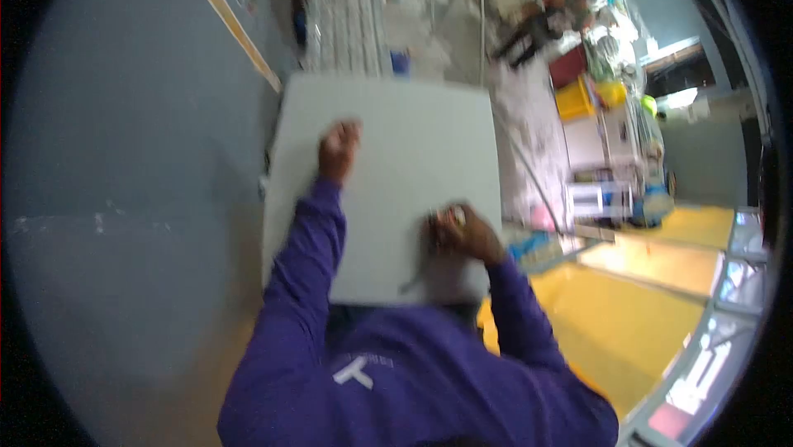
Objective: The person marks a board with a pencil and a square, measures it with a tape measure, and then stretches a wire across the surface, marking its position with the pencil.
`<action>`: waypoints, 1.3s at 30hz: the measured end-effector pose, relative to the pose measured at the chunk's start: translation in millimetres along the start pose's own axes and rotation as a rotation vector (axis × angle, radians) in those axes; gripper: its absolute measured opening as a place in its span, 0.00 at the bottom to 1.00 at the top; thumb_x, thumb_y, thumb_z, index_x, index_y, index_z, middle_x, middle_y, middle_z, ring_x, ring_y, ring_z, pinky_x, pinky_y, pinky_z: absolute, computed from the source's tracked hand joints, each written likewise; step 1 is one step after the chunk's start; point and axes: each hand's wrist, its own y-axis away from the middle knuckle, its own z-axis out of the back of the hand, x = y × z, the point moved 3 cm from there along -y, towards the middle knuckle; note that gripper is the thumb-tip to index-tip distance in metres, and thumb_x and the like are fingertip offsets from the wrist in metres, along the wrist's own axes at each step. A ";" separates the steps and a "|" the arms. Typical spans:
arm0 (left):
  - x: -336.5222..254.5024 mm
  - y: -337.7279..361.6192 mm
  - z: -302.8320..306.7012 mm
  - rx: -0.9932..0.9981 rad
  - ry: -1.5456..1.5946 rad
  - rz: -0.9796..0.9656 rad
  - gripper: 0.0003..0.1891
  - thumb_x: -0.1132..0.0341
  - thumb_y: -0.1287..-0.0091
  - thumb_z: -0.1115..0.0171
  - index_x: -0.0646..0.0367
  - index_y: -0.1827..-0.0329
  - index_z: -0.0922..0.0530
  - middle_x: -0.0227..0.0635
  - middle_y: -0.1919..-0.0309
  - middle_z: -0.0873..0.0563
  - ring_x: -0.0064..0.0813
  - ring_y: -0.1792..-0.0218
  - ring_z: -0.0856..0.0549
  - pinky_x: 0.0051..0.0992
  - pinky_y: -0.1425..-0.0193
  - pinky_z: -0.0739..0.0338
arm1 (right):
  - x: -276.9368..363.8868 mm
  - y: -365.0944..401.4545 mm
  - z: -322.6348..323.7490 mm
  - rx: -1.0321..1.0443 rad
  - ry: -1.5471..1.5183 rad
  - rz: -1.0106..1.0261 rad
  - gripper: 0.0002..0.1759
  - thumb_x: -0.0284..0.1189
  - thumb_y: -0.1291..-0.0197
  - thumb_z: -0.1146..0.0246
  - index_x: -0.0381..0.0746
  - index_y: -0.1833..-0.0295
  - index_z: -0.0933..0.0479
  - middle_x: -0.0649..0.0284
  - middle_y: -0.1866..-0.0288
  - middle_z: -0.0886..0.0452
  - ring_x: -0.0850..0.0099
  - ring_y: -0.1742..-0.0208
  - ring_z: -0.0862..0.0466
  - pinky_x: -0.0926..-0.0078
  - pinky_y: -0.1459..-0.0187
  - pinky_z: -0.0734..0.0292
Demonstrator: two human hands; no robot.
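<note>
On grey board [413, 116], left hand [339, 149] curled shut, pressing far-left area. Near right edge, right hand [464, 235] grips small pale object [457, 214], too blurred to identify.

Hands: two, the left hand [339, 149] and the right hand [464, 234] of one person.
Sleeves [310, 240]: two, both purple.
Panel [405, 141]: one, large, pale and flat.
Small pale object [455, 215]: one, in the right hand, too blurred to name.
Boxes: two in the clutter beyond, one yellow box [576, 101] and one red box [567, 67].
Wooden strip [226, 17]: one.
</note>
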 end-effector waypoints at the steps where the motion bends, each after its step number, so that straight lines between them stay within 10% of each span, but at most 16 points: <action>1: 1.8 2.9 -3.0 0.009 0.153 0.070 0.19 0.54 0.18 0.42 0.63 0.59 0.15 0.27 0.71 0.17 0.20 0.69 0.22 0.24 0.58 0.23 | 9.2 -10.8 22.9 -0.011 -0.130 -0.036 0.22 0.33 0.28 0.35 0.59 0.31 0.22 0.54 0.42 0.23 0.53 0.58 0.11 0.60 0.64 0.11; 6: -11.7 4.1 -10.1 0.068 0.118 0.113 0.15 0.59 0.22 0.37 0.61 0.44 0.15 0.21 0.72 0.21 0.11 0.74 0.29 0.15 0.71 0.34 | 13.6 -15.7 42.4 0.036 -0.254 -0.117 0.19 0.41 0.25 0.36 0.54 0.33 0.23 0.52 0.41 0.22 0.51 0.56 0.10 0.57 0.57 0.11; 10: -21.0 1.5 -7.0 0.086 0.107 0.129 0.15 0.60 0.22 0.37 0.62 0.44 0.15 0.22 0.72 0.21 0.11 0.74 0.28 0.15 0.70 0.33 | 15.9 -22.7 44.7 0.171 -0.645 -0.623 0.26 0.52 0.27 0.36 0.43 0.39 0.24 0.47 0.53 0.13 0.45 0.52 0.10 0.52 0.53 0.15; 19: -20.8 1.1 -7.4 0.073 0.080 0.142 0.15 0.60 0.23 0.37 0.62 0.44 0.15 0.23 0.71 0.20 0.11 0.73 0.28 0.16 0.69 0.32 | 21.3 -27.7 55.4 0.106 -0.568 -0.443 0.25 0.52 0.26 0.37 0.43 0.39 0.24 0.50 0.49 0.13 0.46 0.51 0.10 0.52 0.50 0.15; 25: -20.5 1.2 -5.7 0.086 0.058 0.151 0.13 0.63 0.23 0.37 0.64 0.48 0.14 0.22 0.67 0.16 0.14 0.65 0.21 0.18 0.58 0.24 | 19.9 -31.1 57.3 0.229 -0.653 -0.685 0.15 0.41 0.24 0.37 0.49 0.38 0.19 0.55 0.39 0.21 0.51 0.52 0.10 0.57 0.49 0.12; 31: -18.1 0.6 -8.2 0.095 0.082 0.175 0.13 0.63 0.23 0.37 0.64 0.48 0.14 0.23 0.67 0.15 0.14 0.65 0.21 0.19 0.57 0.23 | 18.6 -25.8 47.5 0.065 -0.250 -0.145 0.15 0.33 0.27 0.35 0.52 0.37 0.18 0.56 0.38 0.24 0.53 0.54 0.10 0.62 0.52 0.10; 39: -21.6 1.3 -8.5 0.104 0.077 0.109 0.15 0.60 0.23 0.37 0.62 0.45 0.15 0.23 0.68 0.17 0.12 0.69 0.24 0.16 0.64 0.27 | 24.3 -35.3 65.6 0.220 -0.657 -0.641 0.14 0.41 0.22 0.40 0.53 0.37 0.18 0.55 0.40 0.23 0.52 0.51 0.10 0.57 0.51 0.11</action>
